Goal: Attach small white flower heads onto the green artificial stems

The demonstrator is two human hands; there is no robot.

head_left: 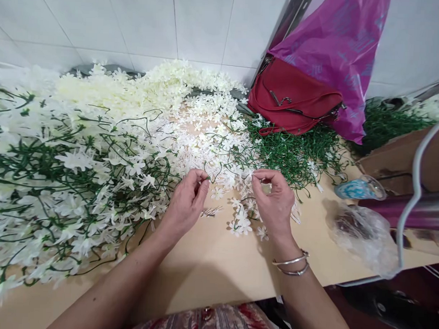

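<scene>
My left hand (187, 202) is closed in a pinch on a thin green wire stem (219, 168) that arcs over to my right hand (274, 200). That hand is pinched too, fingertips at a small white artificial flower (248, 177) on the stem. Loose white flower heads (206, 130) lie spread on the beige table (216, 265) just beyond both hands, and a few more white flowers (241, 223) lie between them. Two silver bangles (291, 264) circle my right wrist.
A big heap of finished white-flower sprays (60, 178) fills the left side. Bare green stems (295, 152) pile up at the right, behind them a red handbag (293, 100) and a purple plastic bag (335, 48). A clear plastic bag (364, 234) and a cardboard box (414, 157) stand right.
</scene>
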